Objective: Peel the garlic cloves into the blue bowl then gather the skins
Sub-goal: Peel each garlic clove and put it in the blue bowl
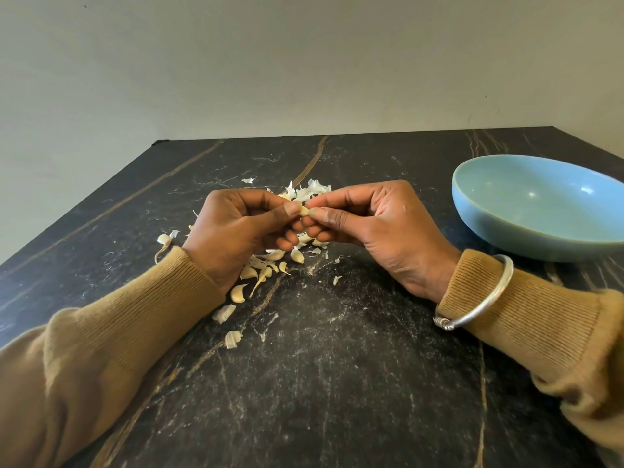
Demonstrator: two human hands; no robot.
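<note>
Both hands meet above the middle of the table, pinching one pale garlic clove (304, 211). My left hand (236, 238) holds it with thumb and fingers, and my right hand (364, 224) grips its other end with the thumb on top. Under and around the hands lie several unpeeled garlic cloves (238, 293) and loose white skins (312, 189). The blue bowl (540, 231) stands at the right; the part of its inside that shows holds nothing, and its right side is cut off by the frame.
The black marble table (337, 383) has thin brown veins and small skin flakes, such as the skin scraps (224, 313) near my left sleeve. A pale wall rises behind the table's far edge. A silver bangle (479, 309) circles my right wrist.
</note>
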